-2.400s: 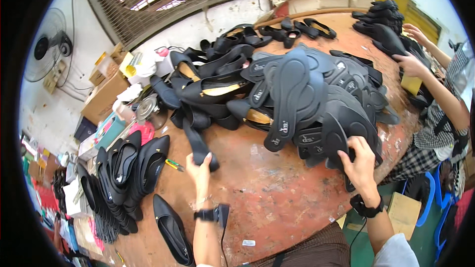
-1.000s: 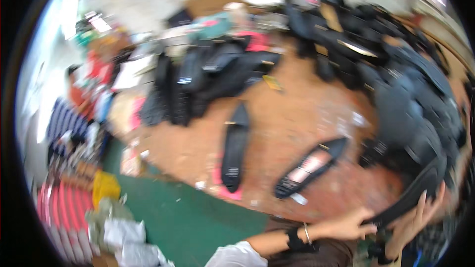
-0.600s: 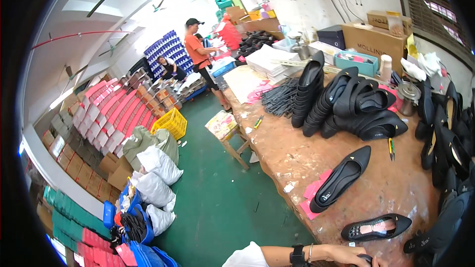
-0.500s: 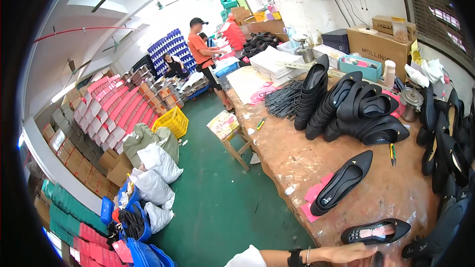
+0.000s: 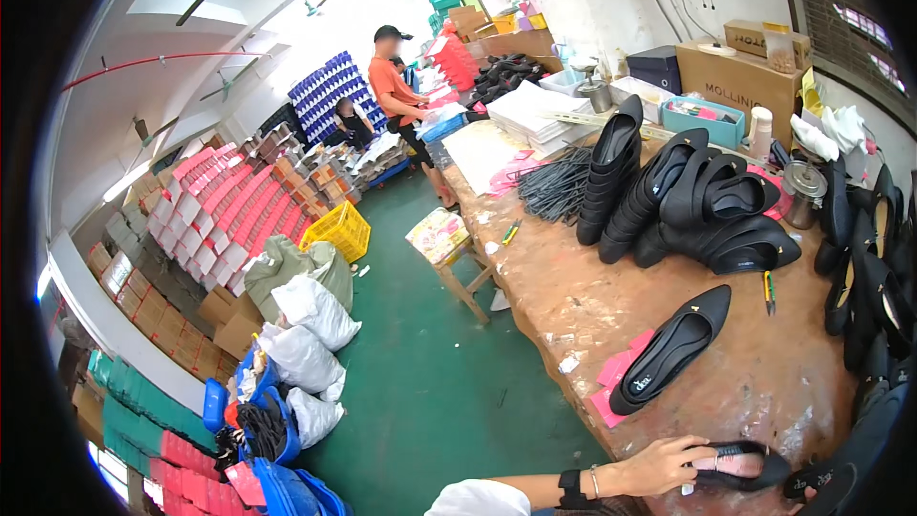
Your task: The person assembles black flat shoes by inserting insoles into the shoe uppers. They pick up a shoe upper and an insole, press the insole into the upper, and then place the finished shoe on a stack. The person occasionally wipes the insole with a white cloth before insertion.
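Shoe in hand: a flat black shoe with a pink inside (image 5: 740,464) lies at the near edge of the brown work table (image 5: 573,296), at the bottom of the view.
Left hand: the left hand (image 5: 669,466) rests on the heel end of that shoe, fingers curled over it and closed on it. A dark band sits on the wrist.
Right hand: only a small bit shows at the bottom right edge, by another dark shoe (image 5: 821,480). I cannot tell if it is open or closed.
Boxes and packs: a big brown cardboard box (image 5: 740,76) stands at the far side of the table, with a blue-green tray (image 5: 705,119) in front of it. Rows of pink flat boxes (image 5: 234,215) are stacked on the left. Blue boxes (image 5: 330,96) are piled by the far wall. A yellow crate (image 5: 336,229) sits on the green floor (image 5: 430,373). White sacks (image 5: 306,325) lean near it.
On the table: one black pointed shoe (image 5: 673,349) lies on pink paper slips (image 5: 616,384), just beyond the hand. A row of black shoes (image 5: 688,201) stands on end farther back. More black shoes (image 5: 874,277) crowd the right side.
Other person: a person in an orange shirt (image 5: 394,86) stands far off by the table end.
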`<state>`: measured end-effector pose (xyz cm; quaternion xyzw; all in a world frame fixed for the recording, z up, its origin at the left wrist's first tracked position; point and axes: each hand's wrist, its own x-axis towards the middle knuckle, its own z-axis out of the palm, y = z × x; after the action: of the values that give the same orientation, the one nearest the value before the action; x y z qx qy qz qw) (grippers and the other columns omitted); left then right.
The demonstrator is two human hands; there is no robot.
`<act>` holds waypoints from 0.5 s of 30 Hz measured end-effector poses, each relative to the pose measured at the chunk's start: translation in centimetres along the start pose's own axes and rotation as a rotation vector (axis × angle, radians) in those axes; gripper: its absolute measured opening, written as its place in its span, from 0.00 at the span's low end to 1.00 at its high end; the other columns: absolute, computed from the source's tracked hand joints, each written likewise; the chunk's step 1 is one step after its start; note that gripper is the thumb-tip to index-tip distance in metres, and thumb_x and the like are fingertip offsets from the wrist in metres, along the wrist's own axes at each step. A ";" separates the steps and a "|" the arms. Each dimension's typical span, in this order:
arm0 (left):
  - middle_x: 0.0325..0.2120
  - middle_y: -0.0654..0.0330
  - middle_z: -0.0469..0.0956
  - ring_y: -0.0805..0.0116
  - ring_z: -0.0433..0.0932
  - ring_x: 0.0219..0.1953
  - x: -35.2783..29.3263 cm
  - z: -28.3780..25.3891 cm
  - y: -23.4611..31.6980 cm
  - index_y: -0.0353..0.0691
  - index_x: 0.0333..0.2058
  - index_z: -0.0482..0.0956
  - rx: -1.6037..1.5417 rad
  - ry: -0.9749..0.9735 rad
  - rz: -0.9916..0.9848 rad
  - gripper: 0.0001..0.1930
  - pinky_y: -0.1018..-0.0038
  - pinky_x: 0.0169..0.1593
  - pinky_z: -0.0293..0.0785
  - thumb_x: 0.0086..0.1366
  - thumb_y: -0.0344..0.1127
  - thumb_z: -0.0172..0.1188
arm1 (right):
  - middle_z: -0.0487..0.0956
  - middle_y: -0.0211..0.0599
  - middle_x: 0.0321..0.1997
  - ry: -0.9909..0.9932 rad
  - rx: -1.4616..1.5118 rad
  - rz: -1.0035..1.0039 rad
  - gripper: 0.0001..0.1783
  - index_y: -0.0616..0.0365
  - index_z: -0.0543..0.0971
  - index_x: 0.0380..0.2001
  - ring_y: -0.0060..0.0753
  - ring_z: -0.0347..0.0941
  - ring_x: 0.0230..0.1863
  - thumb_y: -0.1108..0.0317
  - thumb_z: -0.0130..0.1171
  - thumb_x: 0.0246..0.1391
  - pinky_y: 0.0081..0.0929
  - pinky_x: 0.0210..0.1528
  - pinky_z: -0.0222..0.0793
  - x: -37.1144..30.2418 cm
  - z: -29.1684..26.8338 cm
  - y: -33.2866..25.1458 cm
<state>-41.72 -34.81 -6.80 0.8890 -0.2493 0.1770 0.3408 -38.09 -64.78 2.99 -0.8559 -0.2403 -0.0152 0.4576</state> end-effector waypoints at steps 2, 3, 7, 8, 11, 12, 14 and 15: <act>0.57 0.48 0.69 0.46 0.68 0.59 -1.1 -1.6 0.5 0.32 0.26 0.76 -0.019 -0.012 0.037 0.11 0.57 0.56 0.74 0.49 0.33 0.66 | 0.71 0.60 0.59 0.063 -0.119 -0.168 0.32 0.65 0.70 0.62 0.63 0.68 0.56 0.59 0.60 0.58 0.49 0.57 0.65 -0.5 -1.2 1.0; 0.58 0.48 0.68 0.46 0.67 0.60 -1.5 -2.6 1.1 0.31 0.28 0.77 -0.045 -0.040 0.013 0.12 0.56 0.56 0.74 0.48 0.32 0.67 | 0.72 0.60 0.59 0.024 -0.210 -0.263 0.32 0.65 0.70 0.62 0.63 0.69 0.56 0.59 0.60 0.58 0.49 0.57 0.65 -0.5 -1.7 1.2; 0.65 0.46 0.59 0.44 0.62 0.65 -4.6 -1.6 1.6 0.35 0.51 0.73 -0.020 -0.017 -0.087 0.30 0.55 0.62 0.68 0.47 0.34 0.70 | 0.75 0.53 0.55 -0.340 -0.534 -0.328 0.22 0.58 0.78 0.54 0.59 0.70 0.51 0.60 0.58 0.58 0.50 0.55 0.65 1.3 1.5 -3.1; 0.66 0.46 0.58 0.44 0.62 0.65 -4.7 -1.6 1.6 0.37 0.55 0.71 -0.021 0.018 -0.091 0.33 0.55 0.63 0.67 0.48 0.35 0.70 | 0.76 0.49 0.55 -0.276 -0.490 -0.393 0.21 0.55 0.80 0.51 0.55 0.71 0.52 0.61 0.60 0.55 0.52 0.58 0.63 0.7 3.4 -2.0; 0.64 0.43 0.62 0.46 0.66 0.63 -4.4 -2.2 0.9 0.41 0.60 0.69 -0.014 0.113 -0.184 0.34 0.56 0.62 0.67 0.56 0.41 0.69 | 0.77 0.46 0.53 -0.289 -0.410 -0.352 0.20 0.57 0.82 0.47 0.51 0.71 0.55 0.63 0.61 0.51 0.52 0.62 0.61 0.9 7.0 -0.5; 0.62 0.41 0.65 0.48 0.69 0.62 -4.5 -1.9 1.0 0.41 0.60 0.69 -0.057 0.115 -0.241 0.32 0.56 0.61 0.69 0.60 0.43 0.68 | 0.78 0.46 0.53 -0.304 -0.373 -0.335 0.18 0.59 0.82 0.46 0.52 0.71 0.55 0.65 0.59 0.51 0.51 0.63 0.62 1.5 7.9 -0.4; 0.67 0.42 0.56 0.41 0.60 0.67 -4.5 -1.9 1.1 0.49 0.70 0.52 -0.101 0.175 -0.194 0.51 0.51 0.65 0.63 0.53 0.47 0.75 | 0.79 0.39 0.53 -0.327 -0.199 -0.312 0.21 0.53 0.85 0.42 0.45 0.72 0.55 0.70 0.69 0.40 0.44 0.59 0.62 2.9 9.8 0.0; 0.67 0.41 0.57 0.40 0.60 0.67 -3.9 -1.6 0.5 0.53 0.70 0.51 -0.110 0.234 -0.196 0.55 0.50 0.64 0.63 0.49 0.48 0.77 | 0.82 0.38 0.44 -0.180 -0.148 -0.240 0.12 0.53 0.87 0.26 0.44 0.74 0.48 0.67 0.69 0.31 0.44 0.57 0.63 3.7 11.8 -1.2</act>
<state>-45.40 -32.72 -7.33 0.8625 -0.1293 0.2311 0.4313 -37.61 -53.47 -2.05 -0.8502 -0.3793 -0.0106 0.3648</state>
